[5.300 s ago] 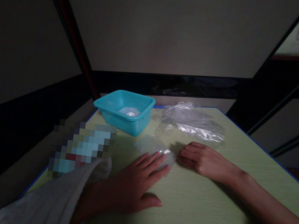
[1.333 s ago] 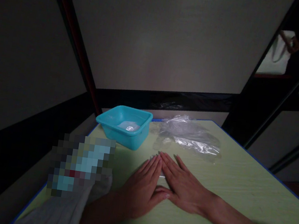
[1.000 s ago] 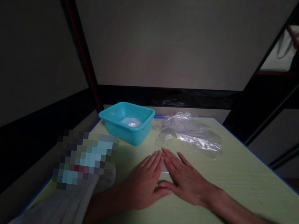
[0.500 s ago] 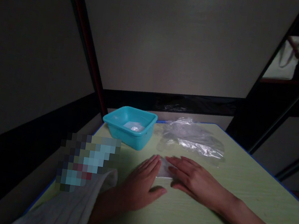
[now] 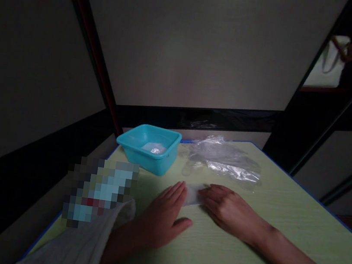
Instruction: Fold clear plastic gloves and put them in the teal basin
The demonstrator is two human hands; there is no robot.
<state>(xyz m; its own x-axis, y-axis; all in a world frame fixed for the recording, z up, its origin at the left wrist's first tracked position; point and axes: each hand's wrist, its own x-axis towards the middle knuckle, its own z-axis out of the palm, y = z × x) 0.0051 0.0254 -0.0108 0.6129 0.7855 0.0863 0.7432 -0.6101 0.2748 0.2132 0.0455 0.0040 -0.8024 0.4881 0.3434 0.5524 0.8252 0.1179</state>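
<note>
A small clear plastic piece (image 5: 194, 195) lies flat on the pale green table between my hands. My left hand (image 5: 164, 215) rests on its left end, palm down, with the fingers stretched out and the thumb apart. At its right end is my right hand (image 5: 226, 207), palm down with the fingers bent and drawn together on the plastic's edge; the fingertips are partly hidden. Behind my hands lies a crumpled heap of clear plastic bags (image 5: 224, 158).
A turquoise basin (image 5: 158, 164) with a clear plastic piece (image 5: 154, 147) inside stands at the back left. A pixelated object (image 5: 102, 191) lies by my left sleeve. The table (image 5: 229, 262) has a blue edge. A white bag (image 5: 327, 66) sits on a shelf, right.
My right hand's fingers have curled in and moved slightly right, uncovering more of the small plastic piece. My left hand stays on its left end. The view has shifted slightly.
</note>
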